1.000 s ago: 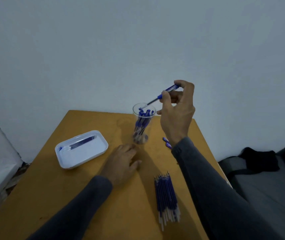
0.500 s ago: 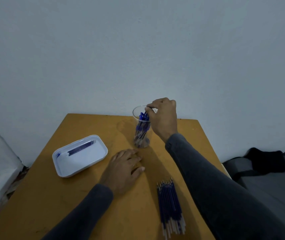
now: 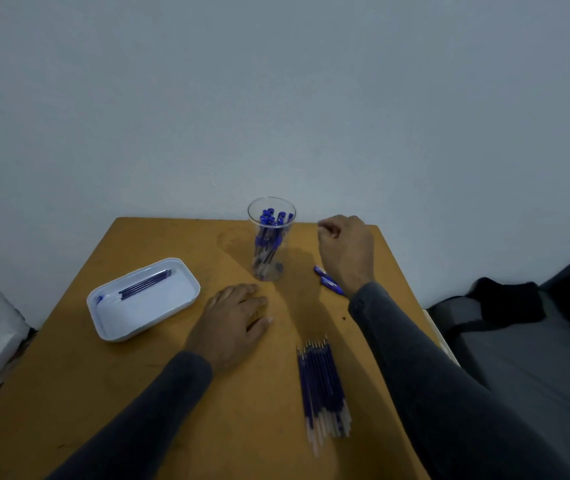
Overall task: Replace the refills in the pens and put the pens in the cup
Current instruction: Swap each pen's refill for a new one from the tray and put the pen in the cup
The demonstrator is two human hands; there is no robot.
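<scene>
A smooth white rounded-rectangle tray (image 3: 143, 299) at nine o'clock on the matte ochre desk (image 3: 69, 393) holds a few thin dark-blue refills (image 3: 147, 284). The left hand (image 3: 233, 322) lies flat on the desk, fingers spread, grasping nothing. At twelve o'clock a clear tapered plastic cup (image 3: 270, 239) stands upright, packed with blue-capped pens (image 3: 271, 220). At five o'clock lies a bundle of slim blue refills with pale ends (image 3: 321, 389). The right hand (image 3: 346, 249), fingers loosely curled and empty, hovers right of the cup above two blue pens lying on the desk (image 3: 327, 280).
</scene>
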